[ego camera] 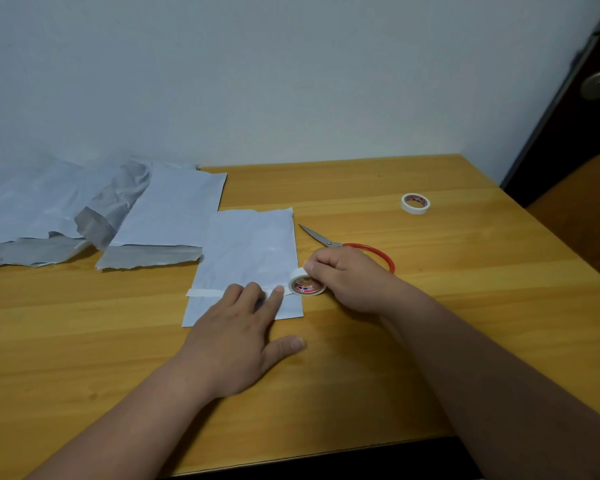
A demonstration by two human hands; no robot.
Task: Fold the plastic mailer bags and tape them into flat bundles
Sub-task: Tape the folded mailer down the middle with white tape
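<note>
Two bare forearms reach up from the bottom of the frame over the wooden surface [361, 393]. The left hand [236, 341], at lower centre, lies flat with fingers spread; its fingertips press on the lower part of the folded bag [250, 251], and the thumb rests on the bare wood beside it. A strip of white tape [207, 292] runs across the bag just above its near edge, from the bag's left edge under those fingertips to the roll [305, 282]. The right hand [347, 278], just right of centre, pinches that roll with curled fingers at the bag's right edge, close beside the left index finger.

Behind the right hand lie scissors [329, 242], blades pointing to the upper left; the hand hides part of their red handle. Farther right, well apart, a second roll [415, 203] lies flat on the surface.

At the middle left, loose bags [84, 209] lie overlapping and crumpled, white with grey flaps, one touching the folded bag's upper left corner. A pale wall [257, 74] fills the top; at the upper right stands a dark door [575, 109].
</note>
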